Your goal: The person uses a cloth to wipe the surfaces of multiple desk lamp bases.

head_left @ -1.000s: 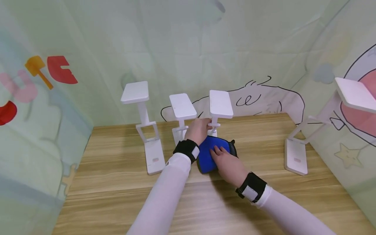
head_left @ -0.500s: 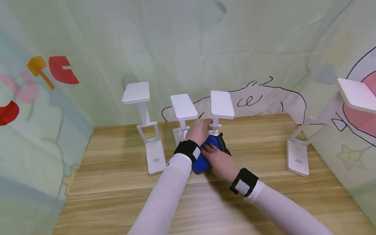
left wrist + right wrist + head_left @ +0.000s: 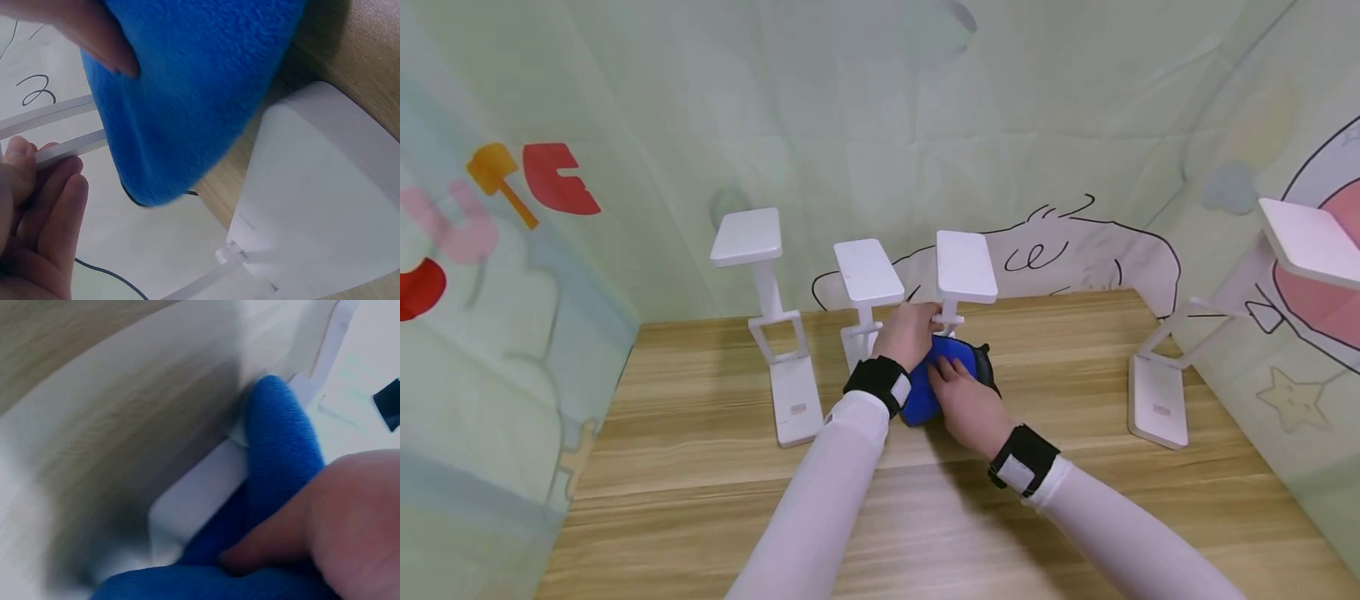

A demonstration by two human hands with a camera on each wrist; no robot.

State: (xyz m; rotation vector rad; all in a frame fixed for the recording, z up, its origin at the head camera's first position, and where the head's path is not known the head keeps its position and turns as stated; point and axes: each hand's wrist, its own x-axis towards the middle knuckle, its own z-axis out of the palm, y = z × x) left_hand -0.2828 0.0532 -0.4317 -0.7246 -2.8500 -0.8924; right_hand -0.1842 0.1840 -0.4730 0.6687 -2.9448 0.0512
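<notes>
My left hand (image 3: 907, 333) holds a thin arm (image 3: 70, 147) of a white folding phone stand (image 3: 966, 267), the right one of the middle pair, between thumb and fingers. A fuzzy blue cleaning cloth (image 3: 919, 405) with black edging and a dark tab lies over that stand's lower part. My right hand (image 3: 973, 412) grips the cloth, fingers on its face; in the right wrist view the thumb (image 3: 281, 540) sinks into a fold. Part of the white base (image 3: 200, 494) shows beneath the cloth there; the rest is hidden.
Close left of my left hand is another white stand (image 3: 868, 272). One more stand (image 3: 793, 400) is farther left, and one (image 3: 1157, 400) stands at the far right. A printed cloth backdrop (image 3: 850, 125) rises behind the wooden table (image 3: 700, 500).
My right hand moves the cloth left and toward me, then back up and slightly right along the stand's lower part. My left hand keeps its hold on the stand.
</notes>
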